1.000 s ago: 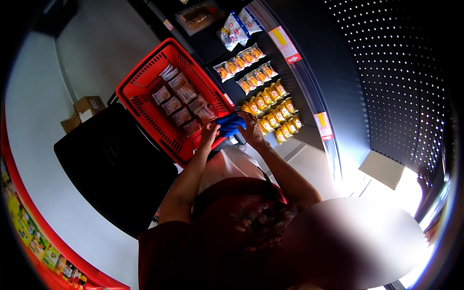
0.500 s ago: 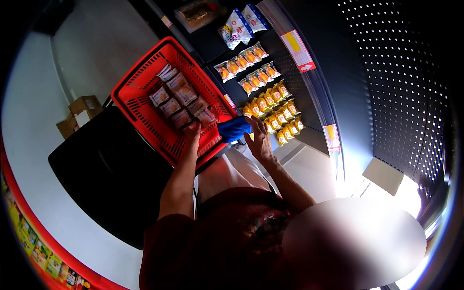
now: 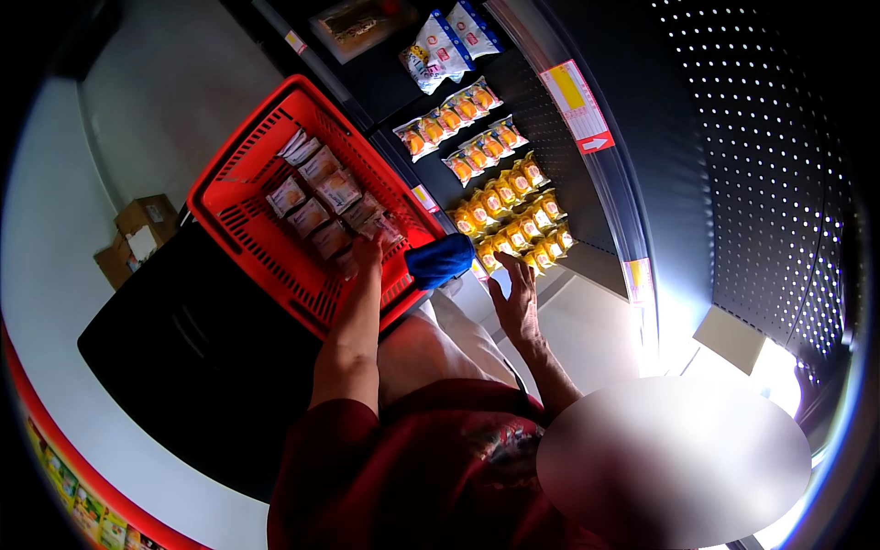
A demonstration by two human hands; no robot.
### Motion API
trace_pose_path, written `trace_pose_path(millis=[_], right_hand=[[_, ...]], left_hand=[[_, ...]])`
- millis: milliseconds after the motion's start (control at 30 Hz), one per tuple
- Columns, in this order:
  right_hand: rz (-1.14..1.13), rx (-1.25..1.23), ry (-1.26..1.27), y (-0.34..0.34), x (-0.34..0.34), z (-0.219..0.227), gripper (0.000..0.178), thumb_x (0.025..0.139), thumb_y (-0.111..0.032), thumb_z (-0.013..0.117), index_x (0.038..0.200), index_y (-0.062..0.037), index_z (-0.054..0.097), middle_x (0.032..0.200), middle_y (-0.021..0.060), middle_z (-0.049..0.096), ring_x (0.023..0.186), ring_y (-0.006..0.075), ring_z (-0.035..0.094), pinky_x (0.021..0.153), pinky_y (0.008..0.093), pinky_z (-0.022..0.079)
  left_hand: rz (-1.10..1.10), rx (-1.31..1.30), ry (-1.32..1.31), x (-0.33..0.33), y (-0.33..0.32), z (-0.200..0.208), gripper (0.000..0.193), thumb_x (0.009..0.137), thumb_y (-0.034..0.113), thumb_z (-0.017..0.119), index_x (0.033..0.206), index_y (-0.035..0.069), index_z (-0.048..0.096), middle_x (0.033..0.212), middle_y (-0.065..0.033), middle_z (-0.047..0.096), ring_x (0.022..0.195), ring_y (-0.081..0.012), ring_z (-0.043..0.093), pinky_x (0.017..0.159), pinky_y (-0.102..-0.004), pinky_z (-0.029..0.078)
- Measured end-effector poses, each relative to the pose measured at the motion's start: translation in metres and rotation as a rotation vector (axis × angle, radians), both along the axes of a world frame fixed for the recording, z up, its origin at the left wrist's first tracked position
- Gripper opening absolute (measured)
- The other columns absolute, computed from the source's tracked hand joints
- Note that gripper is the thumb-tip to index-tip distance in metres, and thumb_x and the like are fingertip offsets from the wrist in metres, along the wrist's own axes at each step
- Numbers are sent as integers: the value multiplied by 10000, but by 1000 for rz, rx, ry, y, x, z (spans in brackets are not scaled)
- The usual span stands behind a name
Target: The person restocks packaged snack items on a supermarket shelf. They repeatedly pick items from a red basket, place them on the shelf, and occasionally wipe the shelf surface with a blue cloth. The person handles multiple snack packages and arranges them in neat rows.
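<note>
My left hand (image 3: 368, 249) reaches into a red plastic basket (image 3: 259, 108). It touches the small clear-and-pink packets (image 3: 337, 191) lying in rows on the basket's floor; its fingers are mostly hidden among them. My right hand (image 3: 519, 301) is open and holds nothing, its thumb and fingers apart. It is just in front of the yellow-wrapped snack packets (image 3: 513, 236) on the black shelf. Between my two hands, a bunched blue cloth-like thing (image 3: 438, 262) lies over the basket's near right corner.
Further along the shelf stand orange-and-clear snack packs (image 3: 449, 119), white-and-blue bags (image 3: 440, 50) and a clear tray (image 3: 357, 27). Price labels line the shelf edge (image 3: 573, 101). The basket stands partly over a black box-like surface (image 3: 183, 330). Cardboard boxes (image 3: 147, 225) are at the left.
My right hand has drawn back from the blue thing, toward the right and nearer to me. My left hand stays in the basket. The view has shifted slightly.
</note>
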State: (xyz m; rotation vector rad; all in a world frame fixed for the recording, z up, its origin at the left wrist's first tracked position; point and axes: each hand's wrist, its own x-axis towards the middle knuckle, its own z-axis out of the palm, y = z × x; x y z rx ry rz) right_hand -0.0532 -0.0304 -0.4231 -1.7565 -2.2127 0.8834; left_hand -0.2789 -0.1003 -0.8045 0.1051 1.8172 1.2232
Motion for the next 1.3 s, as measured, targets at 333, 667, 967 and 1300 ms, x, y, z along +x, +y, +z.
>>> trace_pose_path(millis=[333, 667, 967, 1300], right_hand=[[-6, 24, 12, -4, 2, 8, 498, 833, -21, 676, 1318, -72, 578, 1286, 149, 595, 1211, 380, 510, 1057, 474, 411], [-13, -4, -1, -1, -11, 18, 468, 855, -26, 684, 1311, -71, 591, 1292, 143, 609, 1215, 365, 534, 1062, 462, 419], [89, 16, 110, 10, -48, 49, 464, 881, -46, 678, 1333, -64, 576, 1232, 176, 623, 1166, 386, 574, 1006, 467, 468], [39, -250, 534, 28, -109, 102, 641, 895, -136, 756, 1450, -30, 453, 1303, 159, 607, 947, 225, 717, 750, 357, 592]], left_hand=[[-51, -41, -92, -6, 0, -24, 440, 757, 297, 864, 991, -55, 743, 959, -113, 758, 850, -173, 692, 758, -355, 547], [-143, -121, 32, -9, 29, 73, 425, 748, 289, 879, 965, -50, 743, 942, -94, 753, 782, -161, 693, 664, -313, 553], [-104, -4, -432, -54, 5, 156, 398, 800, 281, 859, 1095, 65, 700, 954, 0, 691, 745, -82, 614, 636, -251, 473], [-333, 452, -493, -76, 42, 368, 414, 888, 247, 766, 1239, 92, 611, 1038, 10, 698, 827, -83, 645, 600, -223, 461]])
